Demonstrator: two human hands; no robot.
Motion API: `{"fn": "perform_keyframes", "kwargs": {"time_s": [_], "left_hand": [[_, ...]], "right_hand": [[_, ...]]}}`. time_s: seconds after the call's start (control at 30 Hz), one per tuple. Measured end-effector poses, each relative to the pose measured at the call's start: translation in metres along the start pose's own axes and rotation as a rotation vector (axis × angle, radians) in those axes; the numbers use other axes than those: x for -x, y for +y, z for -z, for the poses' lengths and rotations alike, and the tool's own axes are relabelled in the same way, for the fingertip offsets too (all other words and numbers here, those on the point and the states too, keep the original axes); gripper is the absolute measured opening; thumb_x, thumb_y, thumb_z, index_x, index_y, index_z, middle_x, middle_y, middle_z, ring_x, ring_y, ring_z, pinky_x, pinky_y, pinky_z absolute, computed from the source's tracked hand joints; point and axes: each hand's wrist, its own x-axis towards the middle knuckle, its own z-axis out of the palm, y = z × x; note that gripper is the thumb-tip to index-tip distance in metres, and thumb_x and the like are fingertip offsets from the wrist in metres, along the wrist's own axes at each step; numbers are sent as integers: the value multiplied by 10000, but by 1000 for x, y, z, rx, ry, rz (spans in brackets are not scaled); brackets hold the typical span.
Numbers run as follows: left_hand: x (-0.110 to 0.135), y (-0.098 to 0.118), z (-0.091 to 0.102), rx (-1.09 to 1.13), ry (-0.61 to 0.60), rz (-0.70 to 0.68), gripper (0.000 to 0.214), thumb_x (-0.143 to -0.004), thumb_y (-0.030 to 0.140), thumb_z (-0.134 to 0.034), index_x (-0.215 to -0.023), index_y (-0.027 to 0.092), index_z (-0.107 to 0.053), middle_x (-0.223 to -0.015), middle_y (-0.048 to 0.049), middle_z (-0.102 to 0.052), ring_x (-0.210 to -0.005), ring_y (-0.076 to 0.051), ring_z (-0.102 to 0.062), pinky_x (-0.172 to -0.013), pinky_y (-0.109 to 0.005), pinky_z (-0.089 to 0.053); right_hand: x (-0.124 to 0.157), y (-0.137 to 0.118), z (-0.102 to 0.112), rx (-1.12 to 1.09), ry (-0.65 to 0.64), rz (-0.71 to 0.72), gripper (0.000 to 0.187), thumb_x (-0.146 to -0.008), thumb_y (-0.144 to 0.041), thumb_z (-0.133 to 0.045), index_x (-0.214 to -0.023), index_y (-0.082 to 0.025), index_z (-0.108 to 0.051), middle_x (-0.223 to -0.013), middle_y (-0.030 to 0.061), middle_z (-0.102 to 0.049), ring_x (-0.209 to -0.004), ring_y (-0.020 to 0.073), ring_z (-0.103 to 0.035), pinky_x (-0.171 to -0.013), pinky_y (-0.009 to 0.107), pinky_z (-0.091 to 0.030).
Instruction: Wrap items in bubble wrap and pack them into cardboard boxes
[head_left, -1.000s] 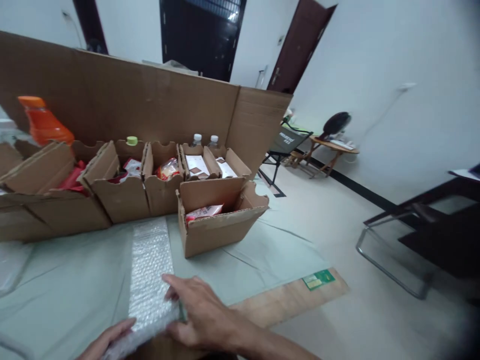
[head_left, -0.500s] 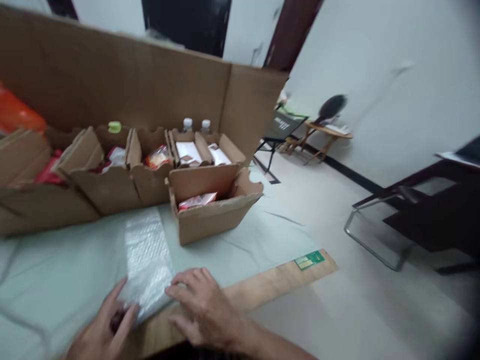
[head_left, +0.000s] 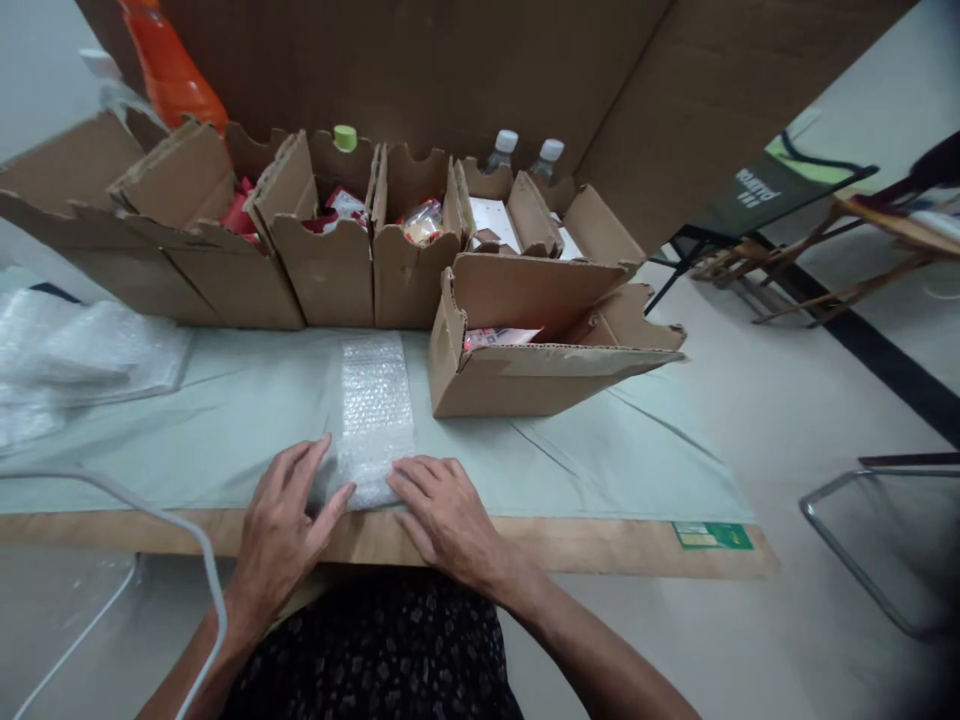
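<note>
A strip of bubble wrap (head_left: 379, 400) lies flat on the pale green tablecloth, its near end close to the table's front edge. At the left of that end is my left hand (head_left: 289, 515), thumb and fingers apart, thumb tip at the wrap's lower corner. My right hand (head_left: 454, 520) rests on the opposite side, fingertips touching the wrap's right edge and thumb held away. Neither hand grips anything. Behind the right hand stands a small cardboard box (head_left: 525, 385) with a red and white packet (head_left: 499, 338) inside.
Cardboard bins (head_left: 330, 265) holding packets and white boxes line the back, before a tall cardboard panel (head_left: 420, 70). More bubble wrap (head_left: 112, 350) lies at left. A grey cable (head_left: 187, 525) crosses near my left arm. An orange bottle (head_left: 176, 75) stands behind the bins.
My view has turned left and down, bringing the loose bubble wrap at left and the cable into sight. Both hands stay beside the strip's near end, with the left fingers still apart.
</note>
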Motion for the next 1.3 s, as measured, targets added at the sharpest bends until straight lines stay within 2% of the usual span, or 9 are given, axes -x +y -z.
{"fn": "perform_keyframes", "kwargs": {"time_s": [0.1, 0.17, 0.4, 0.6, 0.73, 0.83, 0.93, 1.07, 1.3], "left_hand": [[5, 5, 7, 23, -48, -171, 417, -941, 241, -651, -1347, 179, -581, -1322, -168, -647, -1248, -330, -600, -1023, -490, -503], [6, 8, 9, 75, -89, -219, 348, -942, 142, -610, -1287, 184, -611, -1213, -121, -714, -1185, -292, -634, -1005, -461, -499], [-7, 4, 6, 224, -138, 49, 274, -970, 221, -566, -1208, 141, -675, -864, -40, -720, -752, -185, -655, -675, -310, -527], [-13, 1, -3, 44, -81, -16, 294, -977, 206, -543, -1229, 112, -662, -919, -86, -729, -813, -242, -649, -759, -385, -520], [-9, 3, 6, 18, -22, -64, 365, -965, 241, -609, -1311, 124, -613, -1198, -171, -676, -1084, -300, -628, -932, -444, -500], [-9, 3, 10, 108, -93, -127, 323, -969, 198, -606, -1292, 172, -607, -1218, -126, -694, -1156, -277, -611, -992, -431, -468], [-19, -3, 1, 144, -134, -95, 257, -994, 166, -555, -1241, 184, -623, -1022, -59, -743, -969, -221, -652, -878, -375, -485], [-39, -16, -18, 50, -102, -28, 249, -1004, 240, -544, -1204, 148, -661, -985, -88, -749, -886, -252, -647, -807, -402, -492], [-31, -7, -2, 60, -18, -43, 311, -988, 272, -586, -1269, 148, -639, -1139, -138, -702, -1054, -281, -636, -920, -434, -501]], "right_hand": [[-6, 3, -7, 6, 76, 27, 217, -1025, -140, -490, -1159, -166, -658, -1185, 116, -747, -1069, 257, -642, -875, 410, -465], [-8, 4, -8, -61, 118, 11, 205, -1027, -135, -496, -1120, -181, -674, -1054, 82, -780, -937, 224, -676, -825, 381, -469], [-1, 1, 10, -119, 319, -18, 211, -1010, -210, -576, -1207, -201, -650, -1200, 115, -730, -1091, 248, -660, -883, 402, -488], [-15, 10, 2, 22, 82, 135, 252, -1007, -221, -576, -1239, -170, -661, -1281, 130, -709, -1189, 290, -597, -951, 446, -457], [-32, 19, 2, -131, 8, 39, 240, -1040, -215, -538, -1231, -196, -682, -1197, 86, -756, -1113, 242, -643, -976, 418, -449], [-38, 22, 11, -308, -65, -65, 250, -1042, -234, -560, -1260, -213, -681, -1184, 60, -775, -1083, 214, -676, -983, 395, -464], [-40, 25, 16, -284, -20, -108, 272, -1039, -247, -558, -1284, -222, -673, -1216, 71, -763, -1113, 231, -667, -975, 409, -478], [-43, 29, 13, -39, 119, -29, 263, -1007, -251, -589, -1251, -207, -677, -1296, 131, -697, -1175, 281, -611, -957, 438, -474], [-56, 35, 13, -22, -60, 57, 247, -999, -200, -604, -1235, -202, -678, -1209, 106, -740, -1096, 259, -640, -947, 418, -454]]}}
